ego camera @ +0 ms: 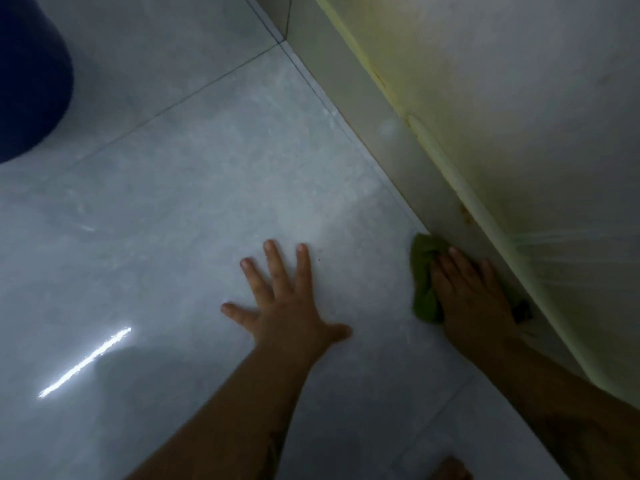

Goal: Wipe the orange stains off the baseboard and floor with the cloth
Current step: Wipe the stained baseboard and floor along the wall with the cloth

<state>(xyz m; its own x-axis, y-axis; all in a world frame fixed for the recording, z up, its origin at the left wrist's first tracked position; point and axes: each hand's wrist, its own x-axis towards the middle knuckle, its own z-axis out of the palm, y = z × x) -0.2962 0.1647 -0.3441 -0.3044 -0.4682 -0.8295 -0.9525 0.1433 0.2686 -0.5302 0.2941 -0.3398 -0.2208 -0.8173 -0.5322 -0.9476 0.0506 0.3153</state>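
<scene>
Two hands are on the floor, and only one of them has work in its grip: the right hand (474, 292) lies flat with its fingers pressed down on the green cloth (424, 282), pinning it at the seam where the floor (207, 202) meets the baseboard (388, 133). The cloth is bunched, and it touches the foot of the baseboard with its far end. The left hand (287, 306) holds nothing; it is spread open, palm down on the tile, well apart from the cloth, and I judge it only supports the body. The orange stains (465, 213) are not yet gone: small rusty spots show on the upper part of the baseboard just beyond the cloth, and another thin orange mark (379, 77) sits farther along the yellowish top edge. On the floor tiles I see no clear orange spot, but the light is dim and the picture is soft, so I cannot be sure. So the baseboard seems to be the main part left. One dark blue container (31, 81), perhaps a bucket, stands at the far left; its inside is hidden.
</scene>
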